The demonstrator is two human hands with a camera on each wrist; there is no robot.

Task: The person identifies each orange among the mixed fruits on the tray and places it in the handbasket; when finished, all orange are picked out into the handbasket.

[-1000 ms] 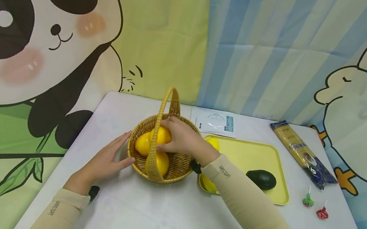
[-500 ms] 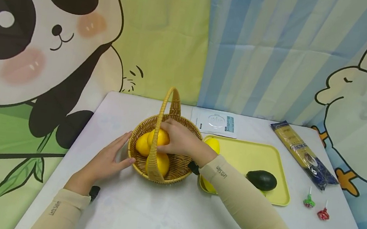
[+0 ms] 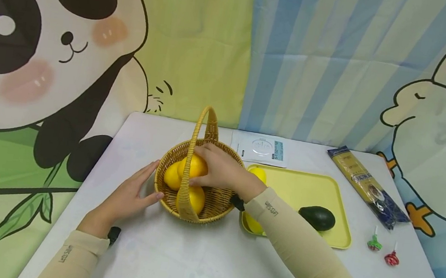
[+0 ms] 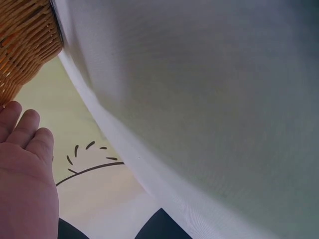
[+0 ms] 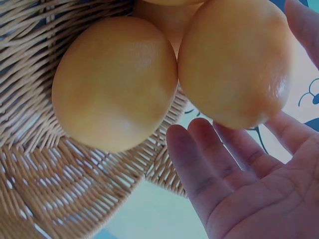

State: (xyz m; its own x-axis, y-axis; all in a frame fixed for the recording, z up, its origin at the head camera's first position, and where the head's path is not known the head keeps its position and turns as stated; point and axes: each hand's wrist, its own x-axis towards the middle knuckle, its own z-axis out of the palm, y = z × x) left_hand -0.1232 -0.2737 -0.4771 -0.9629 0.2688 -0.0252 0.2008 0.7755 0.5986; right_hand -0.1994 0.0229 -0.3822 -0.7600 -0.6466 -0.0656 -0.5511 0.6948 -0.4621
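A round wicker basket (image 3: 215, 203) with a tall arched handle (image 3: 199, 127) holds several smooth yellow-orange fruits, their exact kind unclear. Inside it, my right hand (image 3: 223, 169) has thumb and fingers on either side of the upper fruit (image 3: 198, 167), gripping it. Two fruits lie against that one: a left fruit (image 3: 172, 177) and a front fruit (image 3: 196, 200). In the right wrist view the held fruit (image 5: 237, 64) rests against my fingers. My left hand (image 3: 130, 197) lies along the basket's left side, fingers extended and touching near its rim. The left wrist view shows that hand's palm (image 4: 25, 184).
Right of the basket, a yellow tray (image 3: 305, 181) bears yellow fruit (image 3: 258, 173), partly behind my forearm, and a dark green avocado (image 3: 317, 218). Farther right are a gold-and-blue packet (image 3: 367, 187), a green lollipop (image 3: 374, 243) and a red lollipop (image 3: 391, 258). Behind lies a white packet (image 3: 259, 148).
The fruit in my right hand has settled slightly lower and to the left within the basket. My left hand and the basket stay in place.
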